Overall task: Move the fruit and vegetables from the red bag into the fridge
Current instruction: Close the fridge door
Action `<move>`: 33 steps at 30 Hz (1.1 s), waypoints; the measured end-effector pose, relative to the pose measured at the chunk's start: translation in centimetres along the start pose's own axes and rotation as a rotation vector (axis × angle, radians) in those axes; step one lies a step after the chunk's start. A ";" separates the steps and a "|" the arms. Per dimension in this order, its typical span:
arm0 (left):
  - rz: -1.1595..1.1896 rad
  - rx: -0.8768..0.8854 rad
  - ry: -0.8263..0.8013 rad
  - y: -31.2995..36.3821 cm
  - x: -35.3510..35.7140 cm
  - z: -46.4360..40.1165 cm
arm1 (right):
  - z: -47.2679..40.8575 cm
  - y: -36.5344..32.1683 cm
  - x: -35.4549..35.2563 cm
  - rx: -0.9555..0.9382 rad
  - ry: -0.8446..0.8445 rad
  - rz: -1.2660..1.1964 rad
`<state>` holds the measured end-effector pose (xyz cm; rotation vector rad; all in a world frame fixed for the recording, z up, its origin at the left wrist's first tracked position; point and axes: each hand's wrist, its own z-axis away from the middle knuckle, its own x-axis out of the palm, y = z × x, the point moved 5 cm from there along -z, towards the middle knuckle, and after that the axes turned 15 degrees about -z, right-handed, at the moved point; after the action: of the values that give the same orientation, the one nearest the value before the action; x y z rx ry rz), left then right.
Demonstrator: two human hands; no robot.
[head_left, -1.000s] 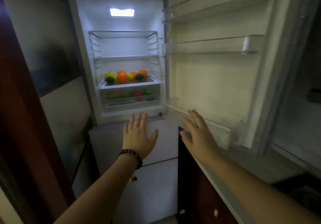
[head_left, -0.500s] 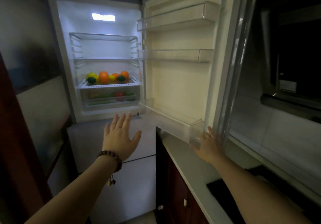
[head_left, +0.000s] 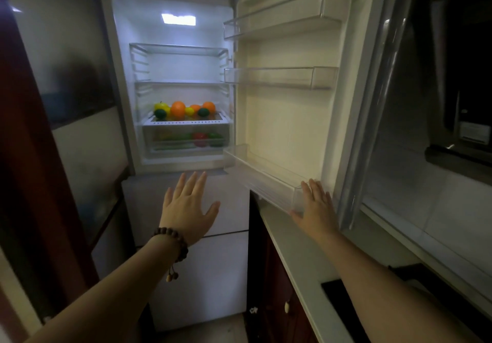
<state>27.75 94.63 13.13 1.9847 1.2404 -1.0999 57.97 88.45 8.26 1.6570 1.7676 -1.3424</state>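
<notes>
The fridge (head_left: pixel 173 71) stands open and lit. On its lower shelf lie oranges (head_left: pixel 178 108), a lemon (head_left: pixel 189 111), a yellow fruit (head_left: pixel 160 106) and dark green fruit (head_left: pixel 160 114). In the clear drawer (head_left: pixel 186 140) below sit a red tomato (head_left: pixel 200 139) and green vegetables (head_left: pixel 215 138). My left hand (head_left: pixel 187 206) hovers flat with spread fingers in front of the lower fridge compartment, holding nothing. My right hand (head_left: pixel 316 206) lies flat with straight fingers against the outer end of the open door's (head_left: pixel 290 119) bottom rack (head_left: pixel 269 180). The red bag is not in view.
A white countertop (head_left: pixel 300 262) over dark red cabinets (head_left: pixel 277 276) runs along the right, below the open door. A dark hob (head_left: pixel 346 305) sits in the counter. A range hood (head_left: pixel 463 119) hangs at the upper right. A dark red panel (head_left: pixel 32 183) borders the left.
The view has swung right. My right hand has slid outward along the door's bottom rack from its inner part to its outer end. My left hand stays raised and flat.
</notes>
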 end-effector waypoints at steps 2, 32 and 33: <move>0.012 -0.009 0.002 -0.2 0.3 0.2 | 0.1 -0.5 0.0 -0.016 0.023 -0.006; -0.151 -0.428 0.092 -14.7 -5.8 4.6 | -3.1 -30.6 4.6 -1.233 -0.066 0.556; -0.164 -0.435 0.088 -15.3 -5.9 4.8 | -3.5 -31.1 5.3 -1.244 -0.085 0.556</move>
<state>10.79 94.69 15.27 1.6367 1.5588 -0.7388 29.46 98.84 17.54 1.1287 1.3803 0.0348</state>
